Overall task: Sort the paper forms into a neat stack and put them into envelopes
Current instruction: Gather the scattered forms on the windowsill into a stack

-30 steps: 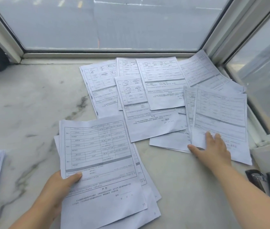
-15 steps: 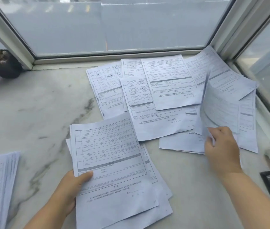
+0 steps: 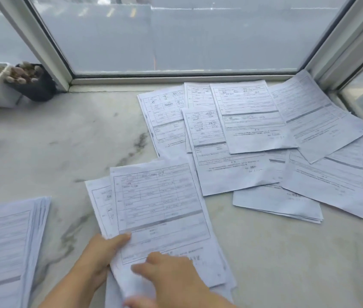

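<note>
On the marble sill (image 3: 42, 141), loose forms (image 3: 254, 138) lie scattered near the window. Nearer, the left hand (image 3: 100, 256) grips a small stack (image 3: 162, 218) at its left edge — thumb on top — while the right hand (image 3: 171, 278) lies on it, fingers relaxed.

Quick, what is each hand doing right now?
Left hand: grips the edge of the small stack of forms, thumb on top.
Right hand: open, its fingers resting flat on the top sheet of that stack.

Marble sill (image 3: 69, 138): scattered forms (image 3: 254, 138), left stack (image 3: 5, 245), near pile (image 3: 162, 210), planters (image 3: 9, 83).
</note>
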Tool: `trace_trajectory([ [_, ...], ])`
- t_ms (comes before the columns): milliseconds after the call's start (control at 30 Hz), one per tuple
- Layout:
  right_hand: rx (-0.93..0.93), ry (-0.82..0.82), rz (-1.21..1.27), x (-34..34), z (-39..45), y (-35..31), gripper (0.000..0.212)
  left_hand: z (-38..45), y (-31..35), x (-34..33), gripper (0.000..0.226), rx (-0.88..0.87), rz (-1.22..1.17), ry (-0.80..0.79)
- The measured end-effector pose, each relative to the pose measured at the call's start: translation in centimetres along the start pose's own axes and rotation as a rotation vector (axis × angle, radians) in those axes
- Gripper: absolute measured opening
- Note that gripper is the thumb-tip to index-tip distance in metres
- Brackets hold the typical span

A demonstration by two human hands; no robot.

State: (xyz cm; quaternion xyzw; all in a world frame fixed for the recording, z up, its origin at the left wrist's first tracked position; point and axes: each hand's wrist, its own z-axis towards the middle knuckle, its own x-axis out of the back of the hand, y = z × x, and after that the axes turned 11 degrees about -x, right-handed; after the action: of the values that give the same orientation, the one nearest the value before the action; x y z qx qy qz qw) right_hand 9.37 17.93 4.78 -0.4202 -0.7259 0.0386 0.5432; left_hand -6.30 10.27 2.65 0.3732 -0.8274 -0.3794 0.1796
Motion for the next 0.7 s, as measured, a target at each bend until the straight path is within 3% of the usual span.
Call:
trace_trajectory([
  [33, -0.049, 0.114, 0.083, 1.2, 0.5, 1.3, 0.045, 0.1, 0.0, 0.7, 0.028, 0.001, 0.018, 0.039],
  [100, -0.179, 0.547, 0.123, 3.2, 2.7, 5.5, 0.057, 0.4, 0.2, 2.4, 0.029, -0.007, 0.025, 0.125],
  [133, -0.297, 0.619, 0.066, 4.6, 4.0, 7.6, 0.069, 0.5, 0.2, 3.2, 0.030, -0.016, 0.022, 0.155],
  [200, -0.588, 0.412, -0.015, 6.9, 6.0, 11.1, 0.100, 0.6, 0.2, 4.5, 0.028, -0.026, -0.002, 0.174],
  [267, -0.732, 0.312, -0.043, 7.9, 7.5, 13.7, 0.112, 0.7, 0.0, 5.0, 0.027, -0.025, -0.027, 0.176],
  [367, -0.739, 0.436, -0.033, 7.2, 8.4, 15.5, 0.102, 0.9, -0.3, 5.1, 0.025, -0.027, -0.055, 0.182],
  [500, -0.657, 0.652, 0.015, 8.0, 8.7, 16.9, 0.062, 1.4, -0.3, 5.0, 0.027, -0.020, -0.093, 0.172],
  [600, -0.599, 0.630, 0.102, 9.7, 7.5, 17.7, 0.037, 1.8, -0.3, 4.2, 0.023, -0.033, -0.095, 0.142],
  [700, -0.610, 0.725, 0.253, 10.7, 5.6, 17.0, 0.040, 1.9, -0.2, 2.9, 0.024, -0.053, -0.077, 0.120],
])
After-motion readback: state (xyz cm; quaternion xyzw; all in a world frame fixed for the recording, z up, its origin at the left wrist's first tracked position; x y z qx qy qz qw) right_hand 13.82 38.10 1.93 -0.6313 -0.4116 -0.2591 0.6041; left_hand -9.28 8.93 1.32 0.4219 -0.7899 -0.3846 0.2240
